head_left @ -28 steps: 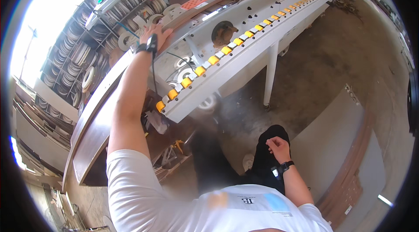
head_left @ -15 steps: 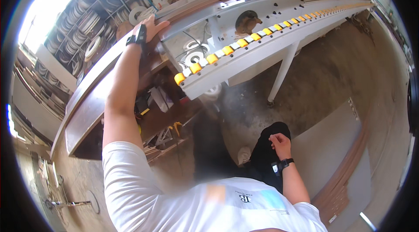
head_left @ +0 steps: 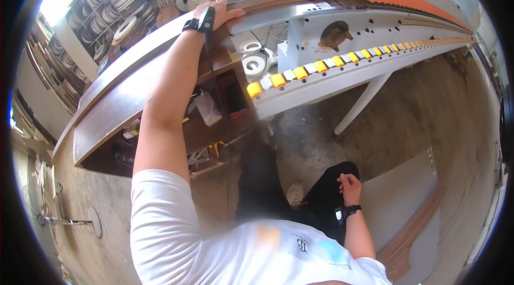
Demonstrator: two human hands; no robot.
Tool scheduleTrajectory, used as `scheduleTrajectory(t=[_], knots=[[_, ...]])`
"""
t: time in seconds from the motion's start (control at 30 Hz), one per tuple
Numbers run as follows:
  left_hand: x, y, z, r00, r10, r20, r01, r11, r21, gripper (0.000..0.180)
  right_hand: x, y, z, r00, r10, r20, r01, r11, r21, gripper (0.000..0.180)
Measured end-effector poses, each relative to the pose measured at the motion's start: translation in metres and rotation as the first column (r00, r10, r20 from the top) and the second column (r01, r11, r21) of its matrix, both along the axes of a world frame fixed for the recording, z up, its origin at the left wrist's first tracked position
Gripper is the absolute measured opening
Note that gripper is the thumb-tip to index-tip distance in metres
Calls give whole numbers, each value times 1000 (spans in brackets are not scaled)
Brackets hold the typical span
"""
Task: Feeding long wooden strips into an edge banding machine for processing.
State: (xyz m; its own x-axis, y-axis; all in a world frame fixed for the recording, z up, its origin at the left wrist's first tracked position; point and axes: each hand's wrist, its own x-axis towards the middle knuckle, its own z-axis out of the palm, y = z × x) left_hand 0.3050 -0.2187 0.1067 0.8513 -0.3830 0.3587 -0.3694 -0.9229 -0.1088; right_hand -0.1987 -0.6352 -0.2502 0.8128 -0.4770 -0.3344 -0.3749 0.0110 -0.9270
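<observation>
My left hand [head_left: 220, 14] lies with its fingers spread on a long brown strip [head_left: 262, 4] running along the top of a grey machine [head_left: 316, 10]. It is at the corner where a dark brown wooden bench [head_left: 139, 84] meets the machine. Nothing shows in its grasp, though the palm is hidden. Away from the machine, my right hand [head_left: 349, 187] hangs in front of my black-trousered leg [head_left: 329, 191]. Its fingers are curled in, and I see no object between them.
Yellow and white rollers [head_left: 321, 65] line the machine's front rail. An orange toothed guard [head_left: 417, 4] is at upper right. Edging rolls [head_left: 126, 28] fill the back shelves. White rolls [head_left: 254, 64] sit behind the rail. A grey board [head_left: 401, 194] and brown strips [head_left: 412, 231] lie at right.
The view has swung left, so the machine and bench sit farther right in the picture. My left hand keeps about the same place at their corner. My right hand stays curled by my leg.
</observation>
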Motion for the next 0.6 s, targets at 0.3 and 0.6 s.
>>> scheduleTrajectory(t=[0.3, 0.6], knots=[[0, 0, -3, 999, 44, 14, -45, 999, 14, 94, -1, 1, 0, 1000, -1, -14, 1, 1000, 4, 20], [-4, -1, -2, 1000, 15, 8, -15, 1000, 3, 93, -2, -1, -2, 1000, -8, -21, 8, 1000, 1, 20]])
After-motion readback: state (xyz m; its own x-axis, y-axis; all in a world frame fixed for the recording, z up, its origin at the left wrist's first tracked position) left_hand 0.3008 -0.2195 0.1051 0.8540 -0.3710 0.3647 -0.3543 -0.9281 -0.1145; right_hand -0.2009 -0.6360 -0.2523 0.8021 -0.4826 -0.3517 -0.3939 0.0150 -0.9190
